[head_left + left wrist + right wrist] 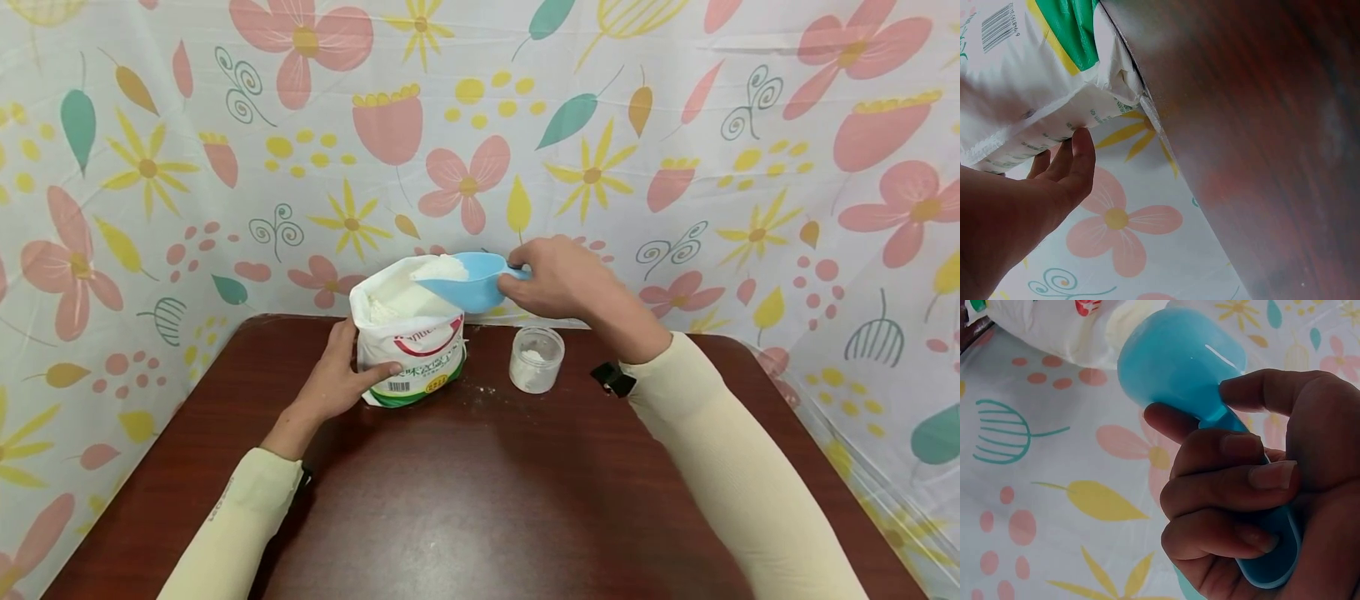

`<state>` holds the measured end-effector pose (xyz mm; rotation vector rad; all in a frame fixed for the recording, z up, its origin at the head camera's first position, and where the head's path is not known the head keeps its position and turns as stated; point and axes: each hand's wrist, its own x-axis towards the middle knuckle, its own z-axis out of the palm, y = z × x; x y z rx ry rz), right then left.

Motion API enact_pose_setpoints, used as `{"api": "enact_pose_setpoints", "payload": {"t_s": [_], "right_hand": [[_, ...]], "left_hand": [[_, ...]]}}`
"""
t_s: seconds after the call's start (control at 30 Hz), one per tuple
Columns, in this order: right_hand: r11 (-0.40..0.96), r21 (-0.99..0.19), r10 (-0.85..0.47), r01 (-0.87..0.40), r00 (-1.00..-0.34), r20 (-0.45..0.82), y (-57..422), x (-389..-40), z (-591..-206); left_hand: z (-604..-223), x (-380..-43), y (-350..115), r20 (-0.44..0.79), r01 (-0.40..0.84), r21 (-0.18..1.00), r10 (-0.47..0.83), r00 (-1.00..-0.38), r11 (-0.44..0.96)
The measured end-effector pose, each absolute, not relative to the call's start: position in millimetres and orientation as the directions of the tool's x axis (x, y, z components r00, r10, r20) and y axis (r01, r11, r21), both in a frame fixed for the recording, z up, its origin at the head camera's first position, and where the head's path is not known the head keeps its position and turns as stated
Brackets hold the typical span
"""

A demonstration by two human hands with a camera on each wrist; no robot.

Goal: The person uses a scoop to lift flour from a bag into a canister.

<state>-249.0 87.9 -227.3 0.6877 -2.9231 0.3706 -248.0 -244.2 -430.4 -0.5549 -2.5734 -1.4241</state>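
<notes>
My right hand [558, 279] holds a light blue scoop [480, 283] by its handle, with several fingers curled round it in the right wrist view. White flour [444, 267] heaps in the scoop, whose front lies over the open mouth of a white and green flour bag [423, 346]. Pale flour also shows inside the bag. At the bag's left, my left hand [333, 379] grips it, thumb across the front and fingers along the side. In the left wrist view, those fingers [1082, 159] touch the bag's lower side seam.
A clear round jar [536, 375] with some white powder inside stands right of the bag, below the right hand. Specks of powder [483, 389] lie between them on the dark wooden table [465, 500]. A flowered curtain [480, 108] hangs close behind the table.
</notes>
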Motion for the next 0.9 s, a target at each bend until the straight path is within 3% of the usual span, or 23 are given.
{"api": "enact_pose_setpoints", "payload": {"t_s": [0.53, 0.9], "right_hand": [[0.84, -0.196, -0.463, -0.506, -0.857, 0.229, 115.9, -240.6, -232.7], [0.83, -0.27, -0.445, -0.488, -0.872, 0.206, 139.8, -237.4, -234.5]], "left_hand": [[-431.7, -247.1, -247.4, 0.315, 0.404, 0.788, 0.258, -0.913, 0.465], [-429.5, -249.9, -243.5, 0.28, 0.367, 0.794, 0.245, -0.928, 0.484]]}}
